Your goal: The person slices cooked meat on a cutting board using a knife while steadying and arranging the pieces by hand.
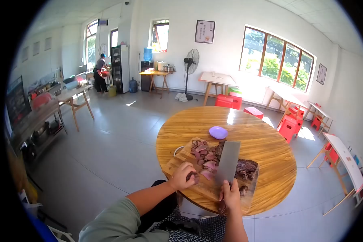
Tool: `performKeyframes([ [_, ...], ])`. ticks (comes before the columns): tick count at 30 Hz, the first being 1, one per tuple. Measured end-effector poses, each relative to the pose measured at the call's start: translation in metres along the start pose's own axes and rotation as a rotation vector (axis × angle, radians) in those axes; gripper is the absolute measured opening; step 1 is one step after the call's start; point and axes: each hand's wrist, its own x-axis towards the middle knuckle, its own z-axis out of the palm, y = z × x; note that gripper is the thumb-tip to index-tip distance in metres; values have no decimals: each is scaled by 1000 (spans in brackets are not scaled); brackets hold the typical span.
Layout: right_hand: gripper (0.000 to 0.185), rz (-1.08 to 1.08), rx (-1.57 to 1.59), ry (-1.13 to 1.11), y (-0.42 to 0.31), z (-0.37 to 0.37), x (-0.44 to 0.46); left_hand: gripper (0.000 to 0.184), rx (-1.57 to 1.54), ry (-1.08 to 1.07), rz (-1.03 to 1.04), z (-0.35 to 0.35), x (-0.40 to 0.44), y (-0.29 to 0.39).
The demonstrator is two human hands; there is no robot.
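My right hand (230, 193) is closed round the handle of a wide cleaver (228, 161), whose blade points away from me over the wooden cutting board (181, 160). My left hand (183, 176) grips a dark piece of meat (192, 177) above the board's left part. Sliced meat (203, 153) with pink insides lies in a pile left of the blade. To the blade's right sit larger dark chunks of meat (246, 168). The blade hides part of the board and meat.
A purple dish (218, 132) stands beyond the board on the round wooden table (270, 149). Red stools (287, 127) and other tables are farther off. A standing fan (191, 61) is by the back wall. Another person (100, 74) stands at the back left.
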Motion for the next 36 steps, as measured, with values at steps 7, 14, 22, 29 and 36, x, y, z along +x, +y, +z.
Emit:
performKeyframes([
  [7, 16, -44, 150, 107, -22, -23, -21, 24, 8, -35, -26, 3, -3, 1],
  [14, 21, 107, -41, 53, -45, -29, -27, 25, 21, -77, -67, 9, 14, 14],
  [22, 19, -327, -976, -223, -97, -21, -4, 35, -47, -117, -35, 4, 8, 6],
  [29, 20, 248, -982, -485, -135, -7, 11, 42, 24, -173, -47, 1, 10, 8],
  [36, 20, 379, -940, -550, -149, 3, 23, 38, 36, -177, -32, 5, 3, 5],
])
